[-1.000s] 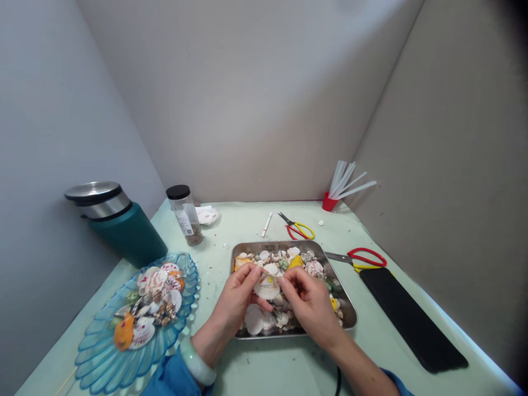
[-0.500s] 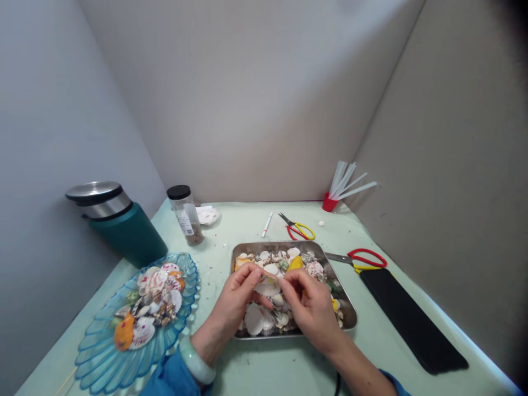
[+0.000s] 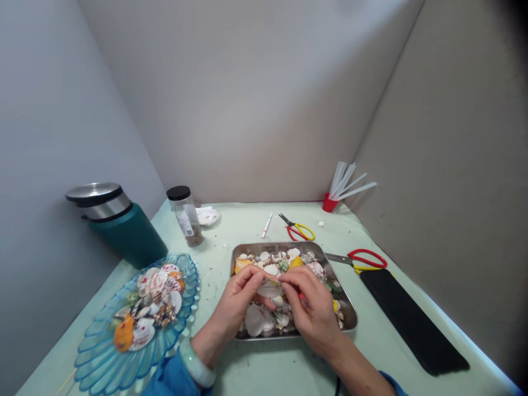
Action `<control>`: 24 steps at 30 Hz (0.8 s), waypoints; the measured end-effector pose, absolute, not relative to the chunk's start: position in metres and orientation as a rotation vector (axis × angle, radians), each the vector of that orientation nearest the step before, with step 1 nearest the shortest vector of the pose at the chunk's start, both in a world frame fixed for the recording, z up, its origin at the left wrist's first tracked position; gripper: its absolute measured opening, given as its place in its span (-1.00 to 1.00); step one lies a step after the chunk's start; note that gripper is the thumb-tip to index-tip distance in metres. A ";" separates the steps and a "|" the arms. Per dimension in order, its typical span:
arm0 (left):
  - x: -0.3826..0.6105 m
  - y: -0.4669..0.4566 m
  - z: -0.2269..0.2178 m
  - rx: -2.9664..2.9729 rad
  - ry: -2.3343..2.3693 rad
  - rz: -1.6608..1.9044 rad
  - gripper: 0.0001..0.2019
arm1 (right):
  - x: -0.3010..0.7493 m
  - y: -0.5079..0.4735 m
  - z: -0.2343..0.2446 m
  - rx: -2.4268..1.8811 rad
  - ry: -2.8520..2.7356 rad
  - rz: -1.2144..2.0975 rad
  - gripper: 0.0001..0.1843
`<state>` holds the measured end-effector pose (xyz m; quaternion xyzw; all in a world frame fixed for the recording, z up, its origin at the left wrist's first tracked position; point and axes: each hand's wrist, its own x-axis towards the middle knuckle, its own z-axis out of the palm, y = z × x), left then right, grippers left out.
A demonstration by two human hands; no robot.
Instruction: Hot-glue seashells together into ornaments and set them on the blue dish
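Both of my hands are raised above a metal tray (image 3: 348, 322) full of seashells. My left hand (image 3: 236, 300), with a pale green bangle (image 3: 197, 363) at the wrist, pinches thumb and index finger together. Facing it, my right hand (image 3: 310, 308) makes a pinch too. Between the fingertips is something small and thin that I cannot make out; the fingers mostly hide it. Below them in the tray lie white scallop shells (image 3: 254, 320), small spiral shells and a yellow shell (image 3: 295, 263).
A blue glass dish (image 3: 99, 357) of shells stands left, before a teal flask (image 3: 127, 231) and a black-lidded jar (image 3: 185, 217). Small scissors (image 3: 297, 228) and a white pen (image 3: 267, 225) lie behind the tray. Right are larger scissors (image 3: 365, 259), a black phone-like slab (image 3: 412, 322) and a red cup (image 3: 329, 203) of glue sticks.
My right hand's fingers have shifted slightly at the pinch and the wrist has turned a little. My left hand stays nearly still over the tray.
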<state>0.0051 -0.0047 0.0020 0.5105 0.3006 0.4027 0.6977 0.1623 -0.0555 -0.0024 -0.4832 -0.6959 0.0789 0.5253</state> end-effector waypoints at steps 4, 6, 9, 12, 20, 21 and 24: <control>0.004 -0.005 0.001 1.156 0.673 0.877 -0.78 | 0.163 -0.057 -0.003 -1.148 -1.697 0.212 -0.82; 0.004 -0.005 0.001 1.165 0.672 0.860 -0.78 | 0.164 -0.058 -0.003 -1.144 -1.702 0.232 -0.83; 0.005 -0.004 -0.001 1.157 0.670 0.843 -0.77 | 0.164 -0.057 -0.004 -1.129 -1.693 0.249 -0.85; 0.007 -0.004 -0.003 1.116 0.668 0.845 -0.75 | 0.164 -0.054 -0.005 -1.145 -1.661 0.265 -0.85; 0.011 -0.001 -0.006 0.985 0.766 0.896 -0.67 | 0.166 -0.050 -0.008 -1.176 -1.614 0.217 -0.77; 0.011 0.000 -0.005 0.985 0.771 0.890 -0.66 | 0.166 -0.050 -0.008 -1.179 -1.619 0.226 -0.78; 0.011 0.000 -0.006 0.994 0.769 0.870 -0.64 | 0.165 -0.050 -0.008 -1.174 -1.640 0.243 -0.83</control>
